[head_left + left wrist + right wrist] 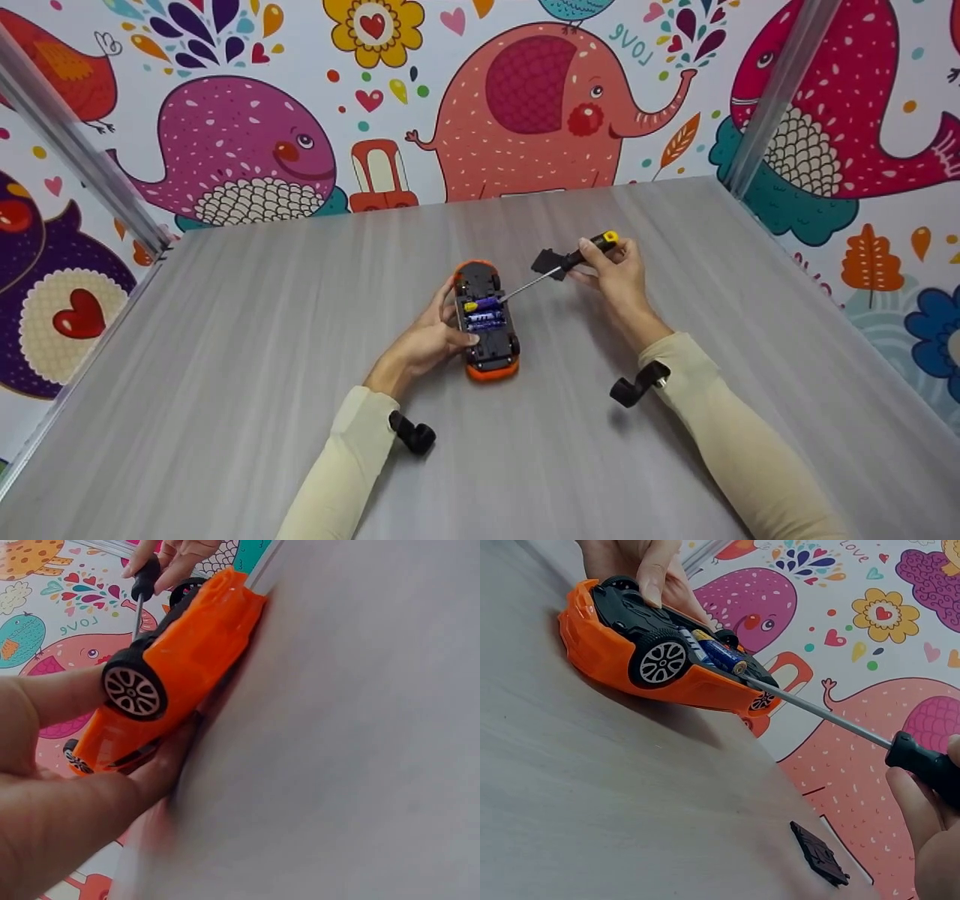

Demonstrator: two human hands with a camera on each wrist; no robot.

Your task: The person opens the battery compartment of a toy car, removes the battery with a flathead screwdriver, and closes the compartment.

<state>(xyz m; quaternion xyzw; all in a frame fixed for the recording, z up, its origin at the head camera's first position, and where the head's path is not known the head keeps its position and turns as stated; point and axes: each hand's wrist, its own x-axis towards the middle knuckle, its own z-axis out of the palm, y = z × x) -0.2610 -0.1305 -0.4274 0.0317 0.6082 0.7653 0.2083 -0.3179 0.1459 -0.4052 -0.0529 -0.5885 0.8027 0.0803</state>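
Gray table [225,360] is holding an upside-down toy car [487,322] — left hand [427,341] is gripping it, right hand [619,274] is pinching a screwdriver [559,266] touching the batteries [484,313].

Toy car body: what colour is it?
Orange; the toy car shows it best in the left wrist view.

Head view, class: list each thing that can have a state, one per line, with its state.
Orange plastic toy car: upside down on the table, battery compartment open, held by the left hand.
Purple batteries: in the compartment, one lifted at an end.
Black battery cover: off, lying on the grey table.
Black-handled screwdriver: gripped by the right hand, tip at the raised battery.
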